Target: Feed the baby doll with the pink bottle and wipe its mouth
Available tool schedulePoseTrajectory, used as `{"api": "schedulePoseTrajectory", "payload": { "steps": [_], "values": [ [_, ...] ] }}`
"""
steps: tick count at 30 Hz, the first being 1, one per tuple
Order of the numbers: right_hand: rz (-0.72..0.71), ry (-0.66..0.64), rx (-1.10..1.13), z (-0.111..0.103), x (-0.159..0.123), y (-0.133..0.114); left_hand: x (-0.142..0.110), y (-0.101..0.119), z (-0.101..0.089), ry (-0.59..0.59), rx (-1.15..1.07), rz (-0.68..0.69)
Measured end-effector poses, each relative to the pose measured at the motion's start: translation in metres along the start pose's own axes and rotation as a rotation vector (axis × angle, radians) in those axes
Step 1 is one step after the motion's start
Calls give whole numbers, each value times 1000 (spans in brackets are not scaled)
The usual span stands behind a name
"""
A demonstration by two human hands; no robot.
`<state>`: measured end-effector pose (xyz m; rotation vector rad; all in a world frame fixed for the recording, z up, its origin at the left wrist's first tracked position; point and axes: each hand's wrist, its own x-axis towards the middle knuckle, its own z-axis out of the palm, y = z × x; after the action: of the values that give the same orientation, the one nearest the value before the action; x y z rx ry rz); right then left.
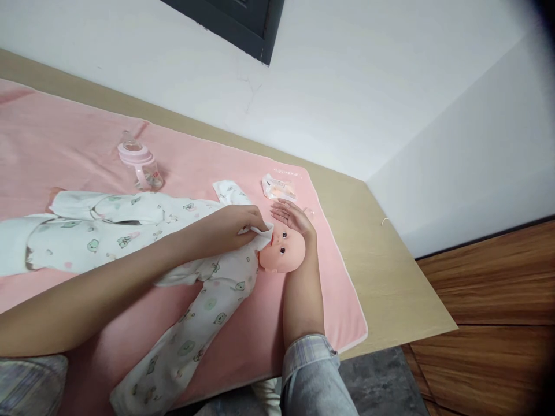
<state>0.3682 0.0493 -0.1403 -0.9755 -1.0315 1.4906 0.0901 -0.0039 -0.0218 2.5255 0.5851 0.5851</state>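
Note:
A baby doll lies on a pink mat [303,312], dressed in a white printed romper [130,231]. Its bare head [282,249] points right. My left hand [236,222] pinches the romper's white collar [262,232] right at the doll's neck. My right hand [295,219] lies behind the doll's head with its fingers stretched flat and holds nothing. My right forearm runs down past the head toward me.
A pink baby bottle [141,167] stands on the mat beyond the doll. A small clear packet [280,188] lies near the mat's far right corner. The mat covers a light wooden table [390,277] set against a white wall. Wooden floor shows at the right.

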Motion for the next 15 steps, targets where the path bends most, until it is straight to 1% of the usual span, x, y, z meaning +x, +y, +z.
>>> {"api": "schedulePoseTrajectory", "payload": {
  "steps": [2,6,10,15],
  "values": [
    [-9,1,-1,1,-1,0,0,4,2,-30,6,3],
    [-7,13,4,3,-2,-1,0,6,9,-45,55,30],
    [10,26,-2,4,-2,-2,0,2,16,0,43,21],
    [4,-5,17,3,-3,-2,0,0,21,32,-4,-13]
  ]
}}
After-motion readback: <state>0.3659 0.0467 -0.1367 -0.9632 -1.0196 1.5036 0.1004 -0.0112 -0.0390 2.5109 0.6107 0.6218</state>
